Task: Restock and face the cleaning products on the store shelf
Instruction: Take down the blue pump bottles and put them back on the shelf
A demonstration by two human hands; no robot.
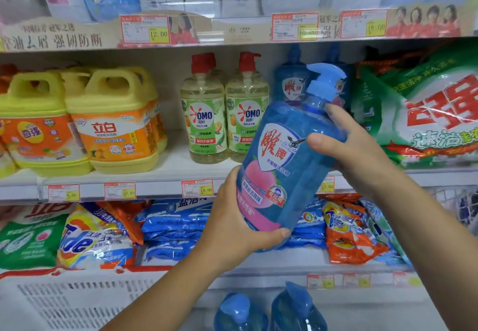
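Holding one blue bottle (pixel 287 165) in the air before the middle shelf (pixel 155 175), just in front of the matching bottles (pixel 289 82) standing at the back, right of the OMO bottles (pixel 203 113). Cupped under the base by the left hand (pixel 232 224), fingers curled round the bottom edge; clasped at the shoulder by the right hand (pixel 362 147), thumb across the front. Judged partly done: some stock shelved, this one not yet placed, at least two more bottles (pixel 297 307) waiting below beside the crate (pixel 77 302). Tilted, with the long axis running from base at lower left to pump at upper right, and the label turned toward the camera.
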